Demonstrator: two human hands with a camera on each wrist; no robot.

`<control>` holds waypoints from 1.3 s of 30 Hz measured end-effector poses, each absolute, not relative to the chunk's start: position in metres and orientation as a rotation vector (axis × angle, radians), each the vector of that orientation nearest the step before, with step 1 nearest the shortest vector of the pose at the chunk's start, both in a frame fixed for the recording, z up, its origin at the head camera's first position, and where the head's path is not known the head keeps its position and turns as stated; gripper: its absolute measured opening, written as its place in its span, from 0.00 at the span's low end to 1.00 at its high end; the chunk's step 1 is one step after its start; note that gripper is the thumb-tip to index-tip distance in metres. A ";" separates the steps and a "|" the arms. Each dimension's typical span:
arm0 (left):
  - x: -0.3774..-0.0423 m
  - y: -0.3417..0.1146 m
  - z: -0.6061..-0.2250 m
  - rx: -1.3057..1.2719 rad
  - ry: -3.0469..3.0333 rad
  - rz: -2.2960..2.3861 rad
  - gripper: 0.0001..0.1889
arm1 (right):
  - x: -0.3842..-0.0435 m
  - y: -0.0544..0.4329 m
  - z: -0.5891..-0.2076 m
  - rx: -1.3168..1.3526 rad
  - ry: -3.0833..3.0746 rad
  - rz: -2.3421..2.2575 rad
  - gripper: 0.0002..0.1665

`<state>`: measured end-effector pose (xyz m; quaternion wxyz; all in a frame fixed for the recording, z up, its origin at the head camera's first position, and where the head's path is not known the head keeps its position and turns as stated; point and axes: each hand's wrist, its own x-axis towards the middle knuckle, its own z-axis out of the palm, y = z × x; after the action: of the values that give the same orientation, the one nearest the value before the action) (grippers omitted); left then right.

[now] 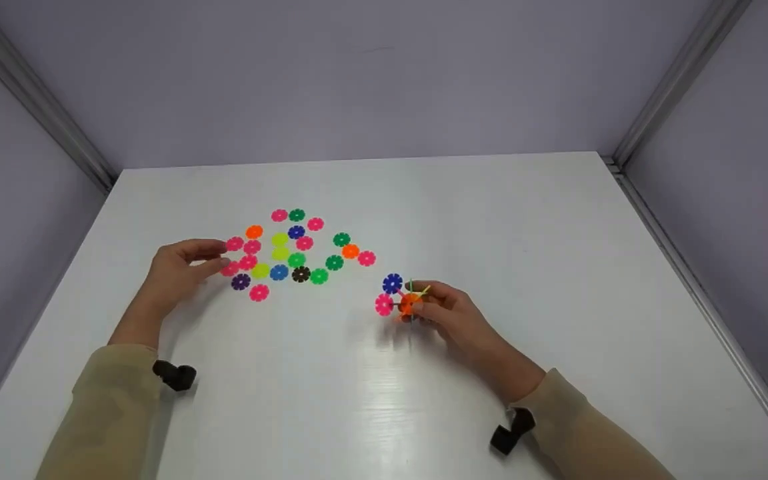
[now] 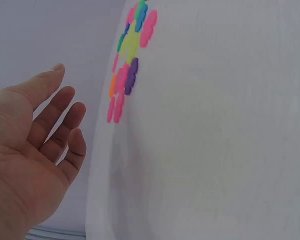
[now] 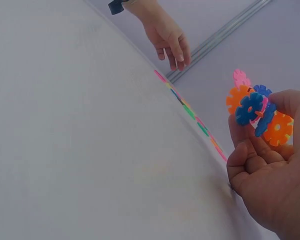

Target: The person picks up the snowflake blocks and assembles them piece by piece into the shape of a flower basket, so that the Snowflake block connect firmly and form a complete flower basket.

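My right hand (image 1: 461, 323) holds a small cluster of interlocking notched plastic discs (image 1: 411, 305) up off the table. Thumb and fingers pinch it from its right side. Orange, blue and pink discs (image 3: 249, 108) show in the right wrist view, slotted together at angles. My left hand (image 1: 181, 277) is at the left end of a spread of loose notched discs, its thumb and fingertips close to the pink discs (image 1: 232, 268). In the left wrist view, the left hand (image 2: 45, 135) has loosely bent fingers and nothing between them.
Loose discs lie flat across the left middle of the white table (image 1: 491, 220), among them a black disc (image 1: 301, 274), a purple disc (image 1: 241, 281) and several green ones. A pink disc (image 1: 367, 258) marks the right end of the spread. Pale walls (image 1: 371, 80) rise around the table.
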<state>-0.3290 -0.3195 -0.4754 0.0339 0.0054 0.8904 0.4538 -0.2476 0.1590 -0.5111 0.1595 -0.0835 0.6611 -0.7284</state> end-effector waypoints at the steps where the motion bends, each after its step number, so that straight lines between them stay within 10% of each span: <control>1: -0.330 -0.322 -0.479 -0.003 2.722 1.380 0.27 | -0.248 0.159 -0.512 -0.241 1.882 -2.086 0.28; 28: -0.327 -0.314 -0.492 -0.085 2.787 1.220 0.25 | -0.248 0.158 -0.513 -0.254 1.941 -2.018 0.28; 39: -0.311 -0.236 -0.448 0.152 2.780 1.501 0.16 | -0.249 0.161 -0.516 -0.387 1.936 -2.007 0.27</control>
<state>-0.3105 -0.2357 -0.4479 -0.0105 0.0481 0.8789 0.4745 -0.2488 0.1614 -0.5157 0.1626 -0.1358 0.6786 -0.7033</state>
